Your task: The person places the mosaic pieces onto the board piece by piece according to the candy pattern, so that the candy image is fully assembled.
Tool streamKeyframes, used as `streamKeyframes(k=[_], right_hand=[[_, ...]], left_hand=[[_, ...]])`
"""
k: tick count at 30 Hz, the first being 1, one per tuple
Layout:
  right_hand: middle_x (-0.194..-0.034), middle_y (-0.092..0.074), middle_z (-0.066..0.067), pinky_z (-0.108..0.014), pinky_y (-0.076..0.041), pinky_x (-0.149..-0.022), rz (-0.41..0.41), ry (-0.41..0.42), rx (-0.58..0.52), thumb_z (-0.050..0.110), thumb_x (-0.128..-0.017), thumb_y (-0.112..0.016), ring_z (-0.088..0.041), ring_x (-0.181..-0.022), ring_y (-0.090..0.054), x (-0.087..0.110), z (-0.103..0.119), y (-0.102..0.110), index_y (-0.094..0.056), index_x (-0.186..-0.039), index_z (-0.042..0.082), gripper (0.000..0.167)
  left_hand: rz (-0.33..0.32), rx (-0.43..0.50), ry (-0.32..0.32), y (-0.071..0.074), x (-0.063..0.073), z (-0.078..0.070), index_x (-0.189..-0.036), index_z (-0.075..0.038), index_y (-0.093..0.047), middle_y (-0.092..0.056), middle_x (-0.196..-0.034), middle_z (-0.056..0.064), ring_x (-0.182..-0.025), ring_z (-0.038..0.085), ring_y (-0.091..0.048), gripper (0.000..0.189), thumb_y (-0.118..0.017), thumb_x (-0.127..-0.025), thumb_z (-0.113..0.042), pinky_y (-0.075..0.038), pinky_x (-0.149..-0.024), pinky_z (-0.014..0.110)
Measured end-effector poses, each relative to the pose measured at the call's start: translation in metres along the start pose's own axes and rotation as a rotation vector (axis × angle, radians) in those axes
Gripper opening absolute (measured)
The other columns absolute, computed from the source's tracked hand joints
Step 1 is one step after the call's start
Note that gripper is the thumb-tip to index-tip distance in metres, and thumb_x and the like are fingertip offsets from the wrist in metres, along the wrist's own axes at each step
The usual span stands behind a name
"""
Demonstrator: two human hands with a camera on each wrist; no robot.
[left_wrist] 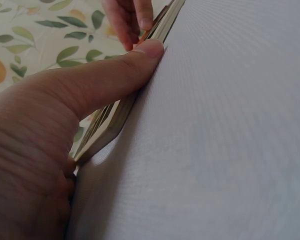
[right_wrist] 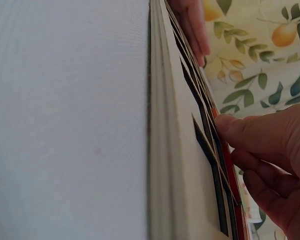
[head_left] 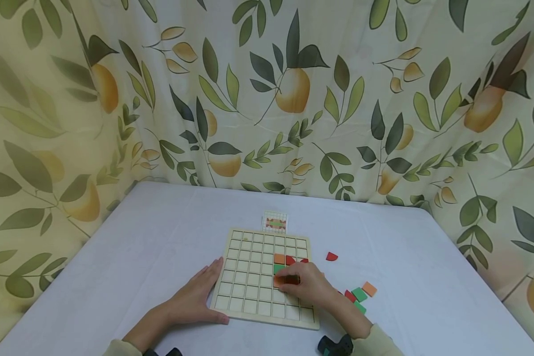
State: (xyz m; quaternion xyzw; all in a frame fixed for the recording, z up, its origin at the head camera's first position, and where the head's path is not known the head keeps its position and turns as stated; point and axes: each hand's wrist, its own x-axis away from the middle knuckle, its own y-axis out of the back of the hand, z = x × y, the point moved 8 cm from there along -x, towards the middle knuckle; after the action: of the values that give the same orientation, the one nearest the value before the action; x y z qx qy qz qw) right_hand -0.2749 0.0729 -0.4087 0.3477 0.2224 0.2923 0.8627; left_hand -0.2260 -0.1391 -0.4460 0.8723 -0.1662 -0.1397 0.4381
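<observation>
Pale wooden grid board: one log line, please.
left hand: touching board edges; right hand: pinching flat orange tile at board; red quarter-circle tile: off board

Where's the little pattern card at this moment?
In the head view, the pattern card sits at the far edge of the grid board, near that edge's middle.

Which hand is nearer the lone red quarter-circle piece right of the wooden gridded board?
Right. The right hand is over the board, left of the piece; the left hand is at the board's left edge.
</observation>
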Motion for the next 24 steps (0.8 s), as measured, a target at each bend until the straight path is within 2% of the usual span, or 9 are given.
streamKeyframes(k=[9, 17, 24], right_hand=[[-0.096, -0.067, 0.008, -0.026, -0.051, -0.073, -0.028, -0.037, 0.053, 0.016, -0.078, -0.074, -0.010, -0.088, -0.058, 0.005, -0.005, 0.008, -0.072, -0.102, 0.012, 0.024], [-0.093, -0.067, 0.006, -0.040, -0.049, -0.083, -0.111, -0.105, 0.084, 0.016, -0.076, -0.076, -0.013, -0.091, -0.059, 0.019, -0.017, 0.033, -0.072, -0.100, 0.012, 0.025], [-0.094, -0.069, 0.003, -0.037, -0.052, -0.075, -0.174, -0.121, 0.092, 0.013, -0.074, -0.077, -0.016, -0.089, -0.062, 0.031, -0.029, 0.055, -0.072, -0.099, 0.009, 0.025]], left_hand=[[0.004, 0.004, 0.014, -0.001, -0.001, 0.001, -0.147, -0.001, -0.008, -0.013, -0.152, 0.010, -0.137, 0.015, -0.009, 0.129, -0.069, -0.057, -0.071, -0.007, -0.109, 0.032], [0.000, -0.003, 0.011, 0.000, 0.000, 0.001, -0.146, -0.001, -0.008, -0.013, -0.151, 0.011, -0.137, 0.016, -0.010, 0.129, -0.068, -0.057, -0.072, -0.008, -0.110, 0.035], [0.006, 0.001, 0.015, -0.001, -0.001, 0.002, -0.147, -0.002, -0.008, -0.013, -0.152, 0.010, -0.137, 0.015, -0.009, 0.128, -0.069, -0.057, -0.071, -0.008, -0.110, 0.035]])
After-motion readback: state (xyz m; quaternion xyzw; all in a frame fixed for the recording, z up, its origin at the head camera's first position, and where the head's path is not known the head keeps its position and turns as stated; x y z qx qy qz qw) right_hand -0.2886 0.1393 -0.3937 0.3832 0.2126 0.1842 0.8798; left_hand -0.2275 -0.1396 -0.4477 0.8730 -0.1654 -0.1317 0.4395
